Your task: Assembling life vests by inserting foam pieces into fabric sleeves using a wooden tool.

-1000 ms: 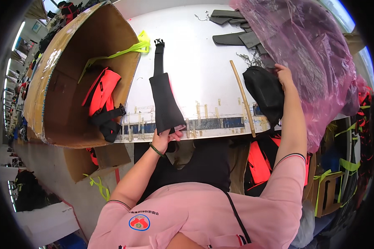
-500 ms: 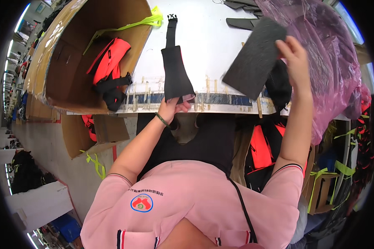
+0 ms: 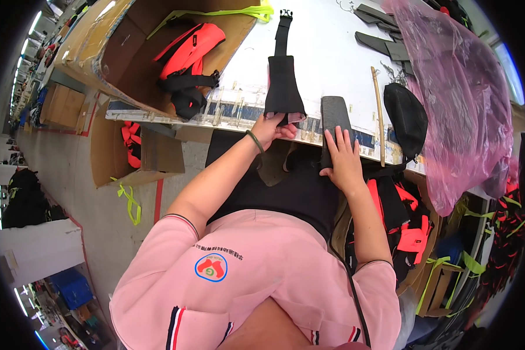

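Head view: left hand [image 3: 269,127] pinches the black strap pouch [image 3: 283,87] at the tabletop [image 3: 332,52] edge, holding it open; right hand [image 3: 343,157], grip flat, presses the grey foam pad [image 3: 334,116] beside it.

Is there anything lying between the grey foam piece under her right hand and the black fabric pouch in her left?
Nothing visible. The grey foam piece and black fabric pouch lie side by side, with only bare white table between them.

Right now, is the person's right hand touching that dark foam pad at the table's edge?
Touching. In the head view the right hand lies flat on the lower end of the dark foam pad, its fingers spread over it, with no gap showing.
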`<state>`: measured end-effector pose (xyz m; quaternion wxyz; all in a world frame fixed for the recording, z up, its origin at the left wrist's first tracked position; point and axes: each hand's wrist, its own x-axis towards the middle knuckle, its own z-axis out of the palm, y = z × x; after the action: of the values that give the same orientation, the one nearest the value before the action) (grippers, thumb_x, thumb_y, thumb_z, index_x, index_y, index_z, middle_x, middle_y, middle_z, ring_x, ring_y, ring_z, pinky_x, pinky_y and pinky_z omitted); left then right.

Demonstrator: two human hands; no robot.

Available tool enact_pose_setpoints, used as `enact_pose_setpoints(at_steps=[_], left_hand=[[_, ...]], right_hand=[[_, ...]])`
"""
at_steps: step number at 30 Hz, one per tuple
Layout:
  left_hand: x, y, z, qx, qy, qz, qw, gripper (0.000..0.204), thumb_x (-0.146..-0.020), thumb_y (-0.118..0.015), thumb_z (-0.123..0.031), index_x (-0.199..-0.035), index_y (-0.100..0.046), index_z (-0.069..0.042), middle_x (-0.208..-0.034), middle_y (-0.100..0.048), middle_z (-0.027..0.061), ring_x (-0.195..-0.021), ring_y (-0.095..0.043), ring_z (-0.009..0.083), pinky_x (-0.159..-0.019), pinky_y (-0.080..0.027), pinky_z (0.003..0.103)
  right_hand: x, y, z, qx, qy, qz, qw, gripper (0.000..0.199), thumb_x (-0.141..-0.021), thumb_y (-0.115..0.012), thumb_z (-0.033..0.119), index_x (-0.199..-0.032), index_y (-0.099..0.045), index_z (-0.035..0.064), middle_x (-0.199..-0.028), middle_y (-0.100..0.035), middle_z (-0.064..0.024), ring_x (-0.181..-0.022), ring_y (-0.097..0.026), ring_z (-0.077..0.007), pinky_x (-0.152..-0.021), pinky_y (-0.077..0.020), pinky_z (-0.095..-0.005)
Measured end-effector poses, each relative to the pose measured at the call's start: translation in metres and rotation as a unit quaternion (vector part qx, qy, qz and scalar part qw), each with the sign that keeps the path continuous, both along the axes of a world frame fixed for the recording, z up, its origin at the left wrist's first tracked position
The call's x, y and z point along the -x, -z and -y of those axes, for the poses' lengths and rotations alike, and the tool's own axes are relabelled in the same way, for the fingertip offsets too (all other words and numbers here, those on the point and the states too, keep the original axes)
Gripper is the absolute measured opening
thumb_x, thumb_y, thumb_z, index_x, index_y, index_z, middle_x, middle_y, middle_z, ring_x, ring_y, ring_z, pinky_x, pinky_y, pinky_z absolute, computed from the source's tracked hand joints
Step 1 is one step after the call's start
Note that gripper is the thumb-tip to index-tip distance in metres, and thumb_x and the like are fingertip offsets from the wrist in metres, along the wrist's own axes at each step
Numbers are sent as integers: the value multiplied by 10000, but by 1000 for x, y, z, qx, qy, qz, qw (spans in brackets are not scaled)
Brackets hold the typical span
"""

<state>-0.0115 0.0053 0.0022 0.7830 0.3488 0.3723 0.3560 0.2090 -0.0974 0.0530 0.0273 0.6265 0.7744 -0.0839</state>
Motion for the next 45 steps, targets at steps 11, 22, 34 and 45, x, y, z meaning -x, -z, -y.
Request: enact_pose_setpoints(at_steps=[11,22,34,45], left_hand=[[-3,-6,-4,40,-18,-5,999,314,-943,-449,-287,-1095,-541,-29,-871,-638,133,-641,-635,170,-667,-538,305],[-23,-8,-2,11,-70,-23,997,260,-937,-446,-225,-1084,-528,-27,-908,-636,118,-731,-648,202,-634,-541,310],[-35,0,44,-248,39,-14,968,185,-909,-433,-142,-877,-578,-31,-742,-586,14,-678,-543,112,-570,-442,276],[-39,51,57,-43,-57,56,996,291,-947,-341,-109,-1208,-470,-95,-1112,-582,75,-936,-596,187,-708,-530,337]], right_hand=[[-15,-21,22,-180,-31,-176,967,676,-609,-561,-117,-1252,-477,72,-1240,-514,-161,-1154,-494,-294,-950,-411,-387],[30,-126,48,-205,-112,-220,947,581,-522,-590,-92,-1089,-585,30,-1045,-612,-148,-935,-608,-285,-809,-491,-351],[59,-3,-33,-279,-81,-108,951,203,-733,-531,32,-930,-549,-14,-902,-567,-138,-893,-560,-289,-797,-465,-341],[70,3,-12,-257,-95,-112,955,120,-719,-563,37,-819,-497,32,-835,-528,-132,-857,-522,-300,-792,-419,-398]])
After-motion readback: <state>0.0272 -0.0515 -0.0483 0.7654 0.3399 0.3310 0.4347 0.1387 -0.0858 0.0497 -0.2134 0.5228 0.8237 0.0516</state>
